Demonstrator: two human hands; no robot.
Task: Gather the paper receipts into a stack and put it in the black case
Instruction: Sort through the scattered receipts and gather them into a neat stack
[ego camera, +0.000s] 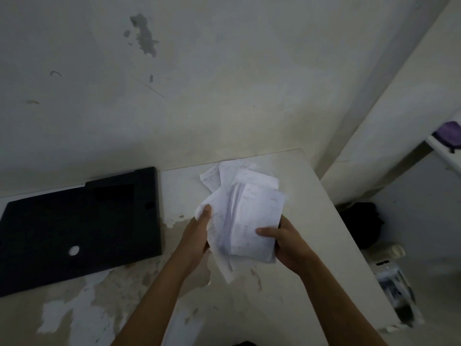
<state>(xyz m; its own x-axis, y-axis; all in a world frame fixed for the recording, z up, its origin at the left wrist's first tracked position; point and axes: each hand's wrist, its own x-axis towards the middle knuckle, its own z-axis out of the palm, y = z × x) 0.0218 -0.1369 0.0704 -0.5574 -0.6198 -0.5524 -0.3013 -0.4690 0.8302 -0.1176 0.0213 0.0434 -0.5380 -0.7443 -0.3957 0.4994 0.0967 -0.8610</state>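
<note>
Loosely fanned white receipts, faint print; both hands gripping.

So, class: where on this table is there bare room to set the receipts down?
Bare table lies right of the hands, toward its edge, and near you below the black case. Crowded: the far middle, where loose receipts lie.

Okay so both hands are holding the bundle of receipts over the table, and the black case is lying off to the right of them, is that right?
Not quite. The head view shows the black case lying to the left of the receipts, not the right. The rest holds: the left hand and the right hand both grip the bundle over the table.
</note>
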